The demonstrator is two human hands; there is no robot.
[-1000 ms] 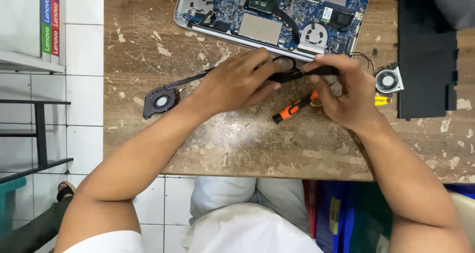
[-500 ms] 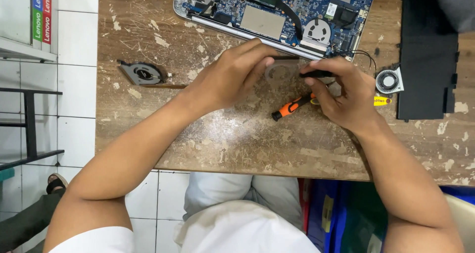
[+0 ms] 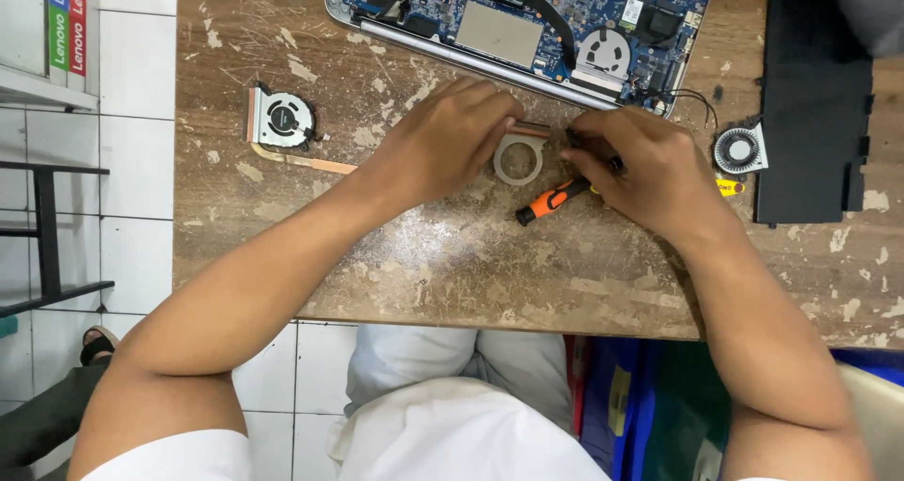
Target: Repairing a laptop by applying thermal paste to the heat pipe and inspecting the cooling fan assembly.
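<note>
My left hand (image 3: 452,140) rests on the worn wooden table (image 3: 452,255), its fingertips pinching the end of a thin copper heat pipe (image 3: 530,129). The pipe runs under the hand out to a small silver cooling fan (image 3: 281,121) at the left. My right hand (image 3: 645,166) grips an orange and black screwdriver (image 3: 554,200), handle pointing toward me. A pale ring of tape (image 3: 518,159) lies flat between the two hands. The screwdriver's tip is hidden under my right fingers.
An opened laptop (image 3: 527,20) with a bare blue circuit board lies at the table's far edge. At the right, a loose round fan (image 3: 741,150) sits beside a black panel (image 3: 815,95). Left of the table are white floor tiles (image 3: 132,161) and a dark shelf frame (image 3: 47,246).
The fan at the left has shifted further from me and turned from its dark side to its silver side. My hands have drawn slightly apart, uncovering the tape ring.
</note>
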